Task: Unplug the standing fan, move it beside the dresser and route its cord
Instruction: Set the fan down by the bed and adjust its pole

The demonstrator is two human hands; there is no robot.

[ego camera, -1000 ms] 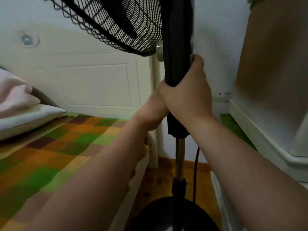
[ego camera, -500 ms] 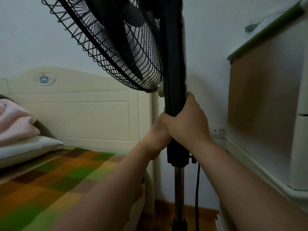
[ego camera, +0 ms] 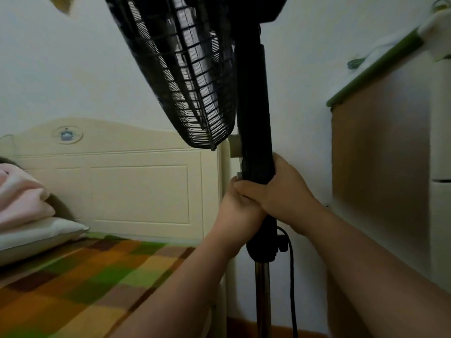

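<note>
While our left hand (ego camera: 238,213) and right hand (ego camera: 285,196) clenched the fan pole (ego camera: 256,132), it ran twelve to six. The dresser (ego camera: 380,172) lay at three o'clock.

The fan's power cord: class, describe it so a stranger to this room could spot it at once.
Find the black standing fan between the bed and the dresser. Its lower pole is a chrome tube. The cord hangs beside that, on the dresser side: thin, black, curved, not rigid and shiny.
</note>
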